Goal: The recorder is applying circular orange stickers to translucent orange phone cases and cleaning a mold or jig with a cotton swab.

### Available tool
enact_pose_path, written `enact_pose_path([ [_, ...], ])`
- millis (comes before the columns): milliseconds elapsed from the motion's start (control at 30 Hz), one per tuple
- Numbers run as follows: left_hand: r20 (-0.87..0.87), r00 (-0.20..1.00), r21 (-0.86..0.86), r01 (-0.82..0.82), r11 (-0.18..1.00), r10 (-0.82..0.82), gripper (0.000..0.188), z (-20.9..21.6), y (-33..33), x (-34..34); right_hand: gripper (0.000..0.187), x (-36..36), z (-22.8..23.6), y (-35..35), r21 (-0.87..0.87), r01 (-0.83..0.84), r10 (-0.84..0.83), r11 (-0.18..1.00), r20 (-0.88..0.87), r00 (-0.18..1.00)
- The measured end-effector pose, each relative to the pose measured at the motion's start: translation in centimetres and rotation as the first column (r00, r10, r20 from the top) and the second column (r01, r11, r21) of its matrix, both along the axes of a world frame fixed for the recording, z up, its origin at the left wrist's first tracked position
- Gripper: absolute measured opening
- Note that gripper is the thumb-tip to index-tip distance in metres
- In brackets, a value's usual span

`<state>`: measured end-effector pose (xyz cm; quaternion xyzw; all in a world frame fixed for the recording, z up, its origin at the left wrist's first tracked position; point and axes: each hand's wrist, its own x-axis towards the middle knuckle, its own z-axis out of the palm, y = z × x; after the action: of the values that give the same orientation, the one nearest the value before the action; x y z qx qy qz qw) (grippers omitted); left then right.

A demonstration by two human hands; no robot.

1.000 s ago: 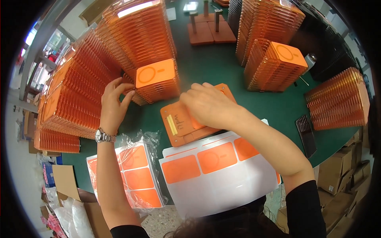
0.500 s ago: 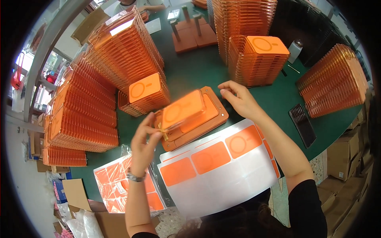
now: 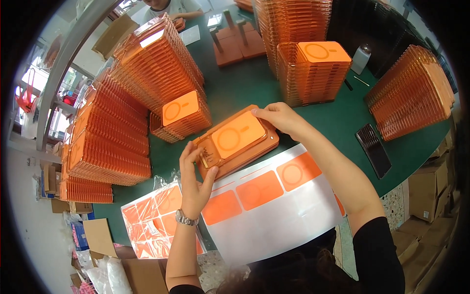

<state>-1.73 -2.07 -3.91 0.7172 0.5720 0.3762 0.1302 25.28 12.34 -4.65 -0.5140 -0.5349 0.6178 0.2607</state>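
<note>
An orange phone case lies face-up on an orange block near the front of the green tabletop, and both hands are on it. The left hand comes up from below with its fingers closed on the case's lower-left end, by the camera cutout; the right hand pinches the upper-right corner between thumb and fingertips. Gripping opposite ends this way probably keeps the case square in the block's recess and stops it sliding while it is seated.

The case's long axis runs diagonally, from lower left to upper right, with the camera end toward the left hand and the ring marking roughly at its middle. The block beneath follows the same slant.

Just in front of the block lies a white sheet carrying orange stickers, close enough that a hand need only drop back to reach it. A clear bag of more orange sheets sits to its left (partly under the left forearm). Tall stacks of orange cases crowd the left side and far side, with one short stack just beyond the block, likely within easy reach on purpose.
</note>
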Motion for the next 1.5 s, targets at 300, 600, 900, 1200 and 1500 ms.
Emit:
enact_pose_path([
  [300,0.507,0.8,-0.54,0.004,0.842,0.321,0.085,-0.1,-0.3,-0.5,0.039,-0.4,-0.2,0.1,-0.028,0.019,-0.02,0.999,-0.007,1.0],
  [600,0.155,0.972,-0.521,-0.07,0.851,0.174,0.087,-0.1,0.3,-2.3,0.09,2.0,1.4,-1.3,0.489,-0.523,0.208,0.698,0.559,0.802],
  [900,-0.198,0.972,-0.107,0.107,0.988,-0.126,0.097,0.9,2.0,-2.3,0.102,1.4,2.1,-1.3,0.643,-0.561,0.161,0.522,0.572,0.804],
  [1200,-0.154,0.978,-0.004,0.144,0.99,-0.143,0.088,-1.2,1.7,-2.4,0.095,-3.4,2.8,-0.8,0.66,-0.669,0.37,0.343,0.56,0.742],
  [1500,-0.085,0.986,0.014,0.144,0.989,-0.143,0.08,-1.8,1.5,-2.4,0.089,-3.9,2.2,-0.5,0.694,-0.642,0.409,0.326,0.509,0.757],
])
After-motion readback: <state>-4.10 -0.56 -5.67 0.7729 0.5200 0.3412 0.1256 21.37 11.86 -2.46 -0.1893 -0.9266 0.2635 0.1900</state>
